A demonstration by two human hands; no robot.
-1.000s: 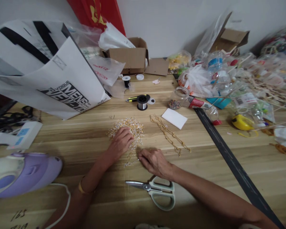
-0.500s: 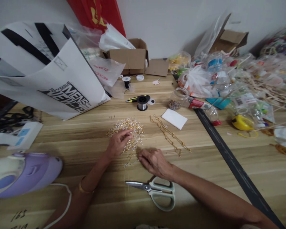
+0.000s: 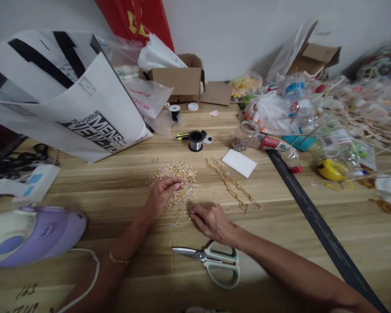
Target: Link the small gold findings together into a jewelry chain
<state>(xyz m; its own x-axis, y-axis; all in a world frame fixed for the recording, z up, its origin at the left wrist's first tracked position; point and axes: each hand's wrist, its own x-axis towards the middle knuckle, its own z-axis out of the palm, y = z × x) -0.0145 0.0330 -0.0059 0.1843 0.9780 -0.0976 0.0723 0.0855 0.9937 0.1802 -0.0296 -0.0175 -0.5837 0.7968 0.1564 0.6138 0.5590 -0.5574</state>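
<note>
My left hand (image 3: 164, 191) is over a loose pile of small gold and clear beads (image 3: 185, 171), thumb and forefinger pinched together on something too small to make out. My right hand (image 3: 211, 221) rests on the wood just right of the pile, fingers closed at the end of a thin clear beaded strand (image 3: 182, 222). Small gold rings (image 3: 178, 213) lie beside that strand. Scissors (image 3: 211, 257) with pale green handles lie below my right hand, blades pointing left. Two gold beaded chains (image 3: 230, 182) stretch out to the right of the pile.
Wire spool (image 3: 196, 141), cutter (image 3: 182, 136) and white card (image 3: 239, 163) sit beyond the beads. A large white bag (image 3: 71, 113) and purple appliance (image 3: 48, 237) stand left. Bottles, a bead jar (image 3: 243, 137) and yellow tape measure (image 3: 330, 168) clutter the right.
My left thumb and forefinger have straightened and come together over the pile, slightly to the right. My right hand has stayed in place. The view has shifted slightly.
</note>
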